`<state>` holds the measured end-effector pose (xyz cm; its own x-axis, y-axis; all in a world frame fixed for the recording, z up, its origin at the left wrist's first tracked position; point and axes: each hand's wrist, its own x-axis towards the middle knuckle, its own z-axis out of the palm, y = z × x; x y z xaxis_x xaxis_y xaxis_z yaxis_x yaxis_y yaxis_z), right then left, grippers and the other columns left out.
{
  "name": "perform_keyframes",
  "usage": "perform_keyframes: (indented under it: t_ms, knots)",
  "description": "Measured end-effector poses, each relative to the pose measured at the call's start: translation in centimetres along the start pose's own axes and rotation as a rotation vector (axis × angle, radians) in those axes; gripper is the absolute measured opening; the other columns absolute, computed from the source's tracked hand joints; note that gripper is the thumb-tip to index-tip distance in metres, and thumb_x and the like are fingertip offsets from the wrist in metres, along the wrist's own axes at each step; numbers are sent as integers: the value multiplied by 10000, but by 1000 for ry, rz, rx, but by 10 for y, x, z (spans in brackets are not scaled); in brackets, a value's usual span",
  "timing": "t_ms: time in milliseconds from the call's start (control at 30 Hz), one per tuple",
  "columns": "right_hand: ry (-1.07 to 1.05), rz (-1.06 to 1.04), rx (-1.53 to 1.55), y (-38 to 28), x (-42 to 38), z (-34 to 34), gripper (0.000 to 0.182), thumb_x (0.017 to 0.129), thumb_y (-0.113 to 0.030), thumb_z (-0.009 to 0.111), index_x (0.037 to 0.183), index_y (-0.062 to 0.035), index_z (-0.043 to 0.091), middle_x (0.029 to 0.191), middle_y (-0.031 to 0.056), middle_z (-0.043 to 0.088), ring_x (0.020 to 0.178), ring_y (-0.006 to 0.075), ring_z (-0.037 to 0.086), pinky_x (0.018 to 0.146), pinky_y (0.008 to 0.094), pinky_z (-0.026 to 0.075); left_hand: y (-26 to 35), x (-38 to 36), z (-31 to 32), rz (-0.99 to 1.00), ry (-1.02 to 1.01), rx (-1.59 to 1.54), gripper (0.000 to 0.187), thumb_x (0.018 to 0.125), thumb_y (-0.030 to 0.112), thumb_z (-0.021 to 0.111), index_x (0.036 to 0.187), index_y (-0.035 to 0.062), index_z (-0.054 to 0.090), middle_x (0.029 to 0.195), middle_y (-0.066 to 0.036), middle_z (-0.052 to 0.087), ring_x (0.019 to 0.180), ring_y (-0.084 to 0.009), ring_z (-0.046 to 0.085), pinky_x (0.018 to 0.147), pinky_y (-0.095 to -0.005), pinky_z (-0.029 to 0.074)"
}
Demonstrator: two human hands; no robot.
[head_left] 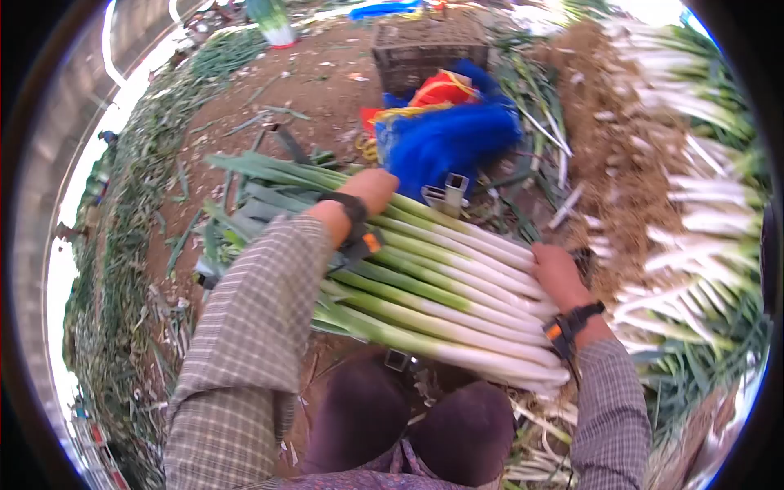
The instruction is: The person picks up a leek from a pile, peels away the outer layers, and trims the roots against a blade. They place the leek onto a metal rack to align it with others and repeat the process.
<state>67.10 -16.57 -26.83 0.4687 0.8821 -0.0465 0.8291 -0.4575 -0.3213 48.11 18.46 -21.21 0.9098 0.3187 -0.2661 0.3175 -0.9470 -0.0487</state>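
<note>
A wide bundle of leeks (457,282) lies across a metal frame (445,194) in front of my knees, its green leaves to the left and white ends to the right. My left hand (371,192) is closed over the far side of the bundle, where the stalks are green; its fingertips are hidden. At the white ends, my right hand (559,278) curls against the far corner of the bundle, its fingers partly hidden. Both wrists carry dark straps with small orange-marked devices.
Blue netting (453,143) with red and yellow material lies beyond the bundle, before a brown crate (429,53). Rows of leeks with soil-covered roots (629,163) are piled on the right. Cut leaves (122,286) cover the ground at left. A tied leek bundle (273,24) stands far back.
</note>
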Motion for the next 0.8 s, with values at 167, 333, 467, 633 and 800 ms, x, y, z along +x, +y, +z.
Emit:
perform_keyframes:
  t_ms: [167,333,467,633,800]
  knots:
    - [-127,72,67,-3,13,-9,183,696,-101,695,826,-7,607,800,238,640,803,435,617,718,498,491,2,-7,-2,2,-80,-26,176,797,58,585,915,10,707,959,-202,681,927,-352,666,788,-430,547]
    - [-135,62,49,-6,14,-7,209,678,-103,717,800,8,588,759,219,643,757,411,623,684,462,499,13,-15,-3,-7,-126,-32,289,697,174,772,933,17,717,917,-178,687,913,-345,659,788,-435,534]
    - [-179,94,114,-3,17,-9,222,665,-80,736,770,23,570,701,212,633,684,378,641,642,432,511,13,-13,-21,-72,-179,-130,301,697,206,770,927,23,707,889,-177,678,900,-349,654,782,-433,527]
    - [-84,-43,137,15,17,6,196,684,-33,731,735,17,549,578,167,596,493,262,620,497,374,490,-49,-39,-21,-68,39,-76,333,814,331,656,974,42,610,898,-161,602,924,-349,592,802,-453,479]
    - [-204,35,272,14,19,-6,193,688,1,715,736,9,528,585,133,594,473,214,610,448,347,471,-88,-68,-27,-241,-71,-225,394,836,338,657,1029,17,535,998,-208,580,972,-384,570,846,-474,457]
